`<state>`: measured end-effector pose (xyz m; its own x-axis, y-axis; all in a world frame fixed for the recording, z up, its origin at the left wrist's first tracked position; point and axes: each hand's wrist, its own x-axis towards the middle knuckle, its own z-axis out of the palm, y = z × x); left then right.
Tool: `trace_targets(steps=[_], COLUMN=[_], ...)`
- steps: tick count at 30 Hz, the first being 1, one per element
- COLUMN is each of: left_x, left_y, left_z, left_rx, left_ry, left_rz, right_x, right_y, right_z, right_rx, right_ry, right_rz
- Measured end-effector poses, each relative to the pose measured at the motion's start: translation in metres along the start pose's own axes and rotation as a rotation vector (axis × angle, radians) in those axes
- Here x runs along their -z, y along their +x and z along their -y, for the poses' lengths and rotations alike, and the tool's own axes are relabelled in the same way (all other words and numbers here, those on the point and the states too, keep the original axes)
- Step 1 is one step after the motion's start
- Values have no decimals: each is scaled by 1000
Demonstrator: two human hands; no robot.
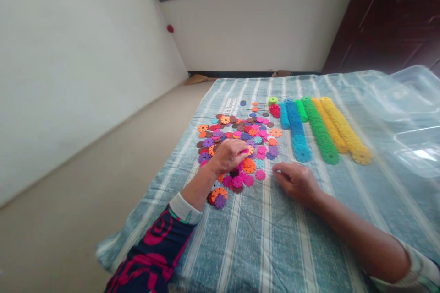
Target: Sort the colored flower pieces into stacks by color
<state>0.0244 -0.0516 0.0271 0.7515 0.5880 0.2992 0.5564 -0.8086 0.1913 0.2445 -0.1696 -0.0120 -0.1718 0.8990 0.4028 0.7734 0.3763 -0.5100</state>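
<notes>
A loose heap of small flower-shaped plastic discs (240,139) in pink, orange, purple, brown and blue lies on a striped blue-green cloth (261,238). My left hand (229,155) rests on the near part of the heap, fingers curled and pinching a pink disc. My right hand (296,180) lies on the cloth just right of the heap, fingers curled inward; whether it holds anything is hidden. Behind it stand sorted rows of stacked discs: red (275,110), blue (296,132), green (320,132) and yellow (343,130).
Clear plastic tubs (409,119) sit on the cloth at the right. The cloth's left edge drops to a beige floor (85,192). A white wall (68,55) runs along the left and a dark wooden door (395,18) stands at the back right.
</notes>
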Motion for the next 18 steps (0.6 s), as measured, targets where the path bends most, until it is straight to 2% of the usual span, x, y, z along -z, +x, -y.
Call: trace_targets(steps=[9,13,18], left_x=[15,29,49], left_y=[-9,-13,-19], left_z=[23,27,30], left_rx=[151,257,328], left_ry=[-10,19,40], left_rz=[-93,-33,117], right_x=[1,1,2], right_y=[-2,-2,-2], right_z=[-2,-2,0], right_rx=[1,5,9], right_ry=[6,2,-12], right_rz=[15,6,9])
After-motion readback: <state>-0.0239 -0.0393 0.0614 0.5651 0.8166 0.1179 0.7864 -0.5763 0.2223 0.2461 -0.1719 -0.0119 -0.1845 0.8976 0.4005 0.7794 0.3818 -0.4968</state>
